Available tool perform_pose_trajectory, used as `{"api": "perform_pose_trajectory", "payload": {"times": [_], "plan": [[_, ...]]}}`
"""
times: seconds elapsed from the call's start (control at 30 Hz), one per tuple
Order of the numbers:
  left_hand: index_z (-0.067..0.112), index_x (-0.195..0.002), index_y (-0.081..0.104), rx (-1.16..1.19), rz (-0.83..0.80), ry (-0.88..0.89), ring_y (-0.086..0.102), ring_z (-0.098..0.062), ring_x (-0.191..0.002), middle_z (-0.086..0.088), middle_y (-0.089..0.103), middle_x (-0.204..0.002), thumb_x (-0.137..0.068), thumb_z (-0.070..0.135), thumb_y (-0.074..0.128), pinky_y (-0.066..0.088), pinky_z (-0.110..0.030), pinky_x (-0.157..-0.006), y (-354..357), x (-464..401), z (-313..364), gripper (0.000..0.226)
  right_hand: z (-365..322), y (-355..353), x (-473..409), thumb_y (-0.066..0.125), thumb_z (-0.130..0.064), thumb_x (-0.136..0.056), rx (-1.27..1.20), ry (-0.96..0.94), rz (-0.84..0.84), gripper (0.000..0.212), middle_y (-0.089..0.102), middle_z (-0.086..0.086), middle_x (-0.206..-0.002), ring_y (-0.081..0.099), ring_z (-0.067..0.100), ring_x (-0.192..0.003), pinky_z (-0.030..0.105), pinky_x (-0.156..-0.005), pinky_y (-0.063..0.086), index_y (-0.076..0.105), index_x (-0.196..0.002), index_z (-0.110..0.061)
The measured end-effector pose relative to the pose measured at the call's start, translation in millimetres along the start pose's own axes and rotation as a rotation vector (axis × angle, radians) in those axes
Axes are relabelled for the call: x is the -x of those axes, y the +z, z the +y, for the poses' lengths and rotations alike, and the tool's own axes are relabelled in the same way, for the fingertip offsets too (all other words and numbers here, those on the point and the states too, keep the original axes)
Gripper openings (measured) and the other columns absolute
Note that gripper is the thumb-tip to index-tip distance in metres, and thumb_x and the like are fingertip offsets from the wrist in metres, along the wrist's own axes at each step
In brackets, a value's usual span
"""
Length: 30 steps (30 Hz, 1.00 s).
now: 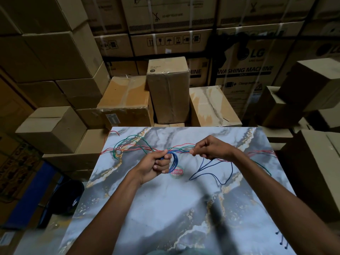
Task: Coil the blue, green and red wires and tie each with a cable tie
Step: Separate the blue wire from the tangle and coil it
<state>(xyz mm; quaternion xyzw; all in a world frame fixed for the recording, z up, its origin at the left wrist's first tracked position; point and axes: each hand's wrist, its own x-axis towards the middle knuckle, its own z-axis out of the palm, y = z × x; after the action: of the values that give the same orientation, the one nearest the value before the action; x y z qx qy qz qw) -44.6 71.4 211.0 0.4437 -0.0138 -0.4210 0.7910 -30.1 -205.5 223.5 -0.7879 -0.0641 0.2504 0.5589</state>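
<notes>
Gripped: your left hand [156, 165] curls round the blue coil [173, 161], several loops held together just above the sticker [177, 172]. Your right hand [209, 148] pinches strands right of the coil, at the point where blue, red and green meet; which colour sits between the fingertips cannot be told.

Progress, judged from the lie of things:
- Blue wire [207, 173]: partly coiled. A loose tail wanders over the table [165, 208] right of the coil, below your right hand.
- Green wire [128, 139]: uncoiled, arcing left of and beyond the coil, with another stretch trailing off to the right.
- Red wire [117, 150]: uncoiled, running across the table beyond the coil and over both side edges.
- Cable ties: none clearly seen. Small dark pins at the table's near right corner [280, 240] may be ties; too small to tell.
- Nothing tied yet. You likely have the rest of the blue to wind, then three ties and two more coils.

Writing:
- Sticker beside the coil: round, red band, lettering blurred.
- Upright box [168, 89] beyond the table: small logo, unreadable.
- Big carton [246, 70], far right of the coil: "LG", "WASHING MACHINE".
- Cartons [171, 42] farthest back: handling symbols only.
</notes>
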Motion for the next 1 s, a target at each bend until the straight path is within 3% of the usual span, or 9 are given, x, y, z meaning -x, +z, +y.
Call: {"api": "perform_pose_trajectory", "payload": {"times": [0.1, 0.23, 0.37, 0.53, 0.6, 0.67, 0.8, 0.9, 1.0], "plan": [[0.015, -0.076, 0.047, 0.255, 0.043, 0.113, 0.009, -0.008, -0.041, 0.012, 0.020, -0.047, -0.101, 0.024, 0.036, 0.031, -0.023, -0.048, -13.0, 7.3, 9.0, 0.030, 15.3, -3.0, 7.0, 0.081, -0.029, -0.083, -0.114, 0.039, -0.005, 0.021, 0.042, 0.004, -0.055, 0.031, 0.011, -0.047, 0.021, -0.046, 0.021, 0.077, -0.077, -0.009], [0.014, -0.078, 0.046, 0.353, 0.186, 0.275, 0.012, -0.008, -0.039, 0.010, 0.026, -0.045, -0.104, 0.024, 0.033, 0.030, -0.022, -0.046, -34.3, 12.3, 17.9, 0.031, 29.7, -0.6, 9.0, 0.074, -0.039, -0.085, -0.301, 0.072, -0.024, 0.032, 0.032, 0.002, -0.055, 0.022, 0.011, -0.048, 0.023, -0.048, 0.014, 0.070, -0.083, -0.008], [0.012, -0.080, 0.047, 0.235, 0.215, 0.264, 0.021, -0.005, -0.035, 0.009, 0.025, -0.046, -0.101, 0.023, 0.038, 0.032, -0.023, -0.047, -28.9, 9.8, 14.8, 0.026, 36.6, 19.7, 3.7, 0.060, -0.070, -0.087, -0.194, 0.170, -0.008, 0.062, 0.055, 0.008, -0.070, 0.046, 0.015, -0.054, 0.023, -0.053, 0.037, 0.074, -0.090, -0.009], [0.012, -0.082, 0.045, 0.108, 0.234, 0.254, 0.022, -0.004, -0.035, 0.009, 0.025, -0.046, -0.103, 0.023, 0.036, 0.033, -0.023, -0.047, -24.4, 5.8, 15.6, 0.027, 22.9, 24.7, -1.1, 0.027, -0.082, -0.092, -0.349, 0.261, -0.099, 0.089, 0.074, 0.014, -0.103, 0.068, 0.022, -0.087, 0.033, -0.082, 0.052, 0.070, -0.114, -0.009], [0.011, -0.082, 0.046, 0.081, 0.254, 0.242, 0.022, -0.004, -0.035, 0.009, 0.025, -0.045, -0.106, 0.024, 0.033, 0.033, -0.022, -0.046, -25.0, 5.1, 17.3, 0.030, 13.4, 28.3, -4.4, 0.030, -0.081, -0.092, -0.284, 0.202, -0.003, 0.086, 0.076, 0.014, -0.105, 0.070, 0.020, -0.091, 0.034, -0.087, 0.050, 0.071, -0.113, -0.008], [0.011, -0.082, 0.046, 0.038, 0.259, 0.236, 0.021, -0.004, -0.035, 0.009, 0.025, -0.046, -0.106, 0.024, 0.032, 0.033, -0.022, -0.046, -22.8, 3.4, 18.4, 0.031, 6.9, 36.3, -10.9, 0.046, -0.075, -0.092, -0.213, 0.029, 0.190, 0.073, 0.078, 0.012, -0.095, 0.070, 0.015, -0.084, 0.034, -0.085, 0.050, 0.073, -0.110, -0.009], [0.011, -0.081, 0.045, -0.008, 0.251, 0.228, 0.021, -0.003, -0.034, 0.009, 0.025, -0.045, -0.107, 0.025, 0.032, 0.033, -0.022, -0.045, -20.0, 1.4, 19.2, 0.032, -1.1, 48.8, -19.3, 0.068, -0.046, -0.096, -0.153, -0.316, 0.468, 0.037, 0.065, 0.004, -0.069, 0.059, 0.010, -0.065, 0.029, -0.067, 0.049, 0.071, -0.090, -0.010], [0.012, -0.080, 0.046, 0.053, 0.212, 0.219, 0.020, -0.004, -0.035, 0.009, 0.024, -0.046, -0.105, 0.026, 0.036, 0.032, -0.023, -0.047, -21.9, 3.3, 20.4, 0.030, -1.8, 50.4, -18.4, 0.062, -0.034, -0.102, -0.099, -0.336, 0.498, 0.030, 0.058, 0.003, -0.066, 0.048, 0.006, -0.057, 0.018, -0.054, 0.037, 0.074, -0.089, -0.010], [0.013, -0.079, 0.047, 0.155, 0.151, 0.212, 0.021, -0.004, -0.036, 0.009, 0.024, -0.048, -0.103, 0.026, 0.039, 0.032, -0.023, -0.048, -23.7, 3.6, 19.5, 0.028, 12.1, 52.6, -17.8, 0.063, -0.032, -0.102, -0.202, -0.217, 0.407, 0.030, 0.051, 0.000, -0.065, 0.038, 0.009, -0.055, 0.020, -0.049, 0.027, 0.079, -0.094, -0.008]]}}
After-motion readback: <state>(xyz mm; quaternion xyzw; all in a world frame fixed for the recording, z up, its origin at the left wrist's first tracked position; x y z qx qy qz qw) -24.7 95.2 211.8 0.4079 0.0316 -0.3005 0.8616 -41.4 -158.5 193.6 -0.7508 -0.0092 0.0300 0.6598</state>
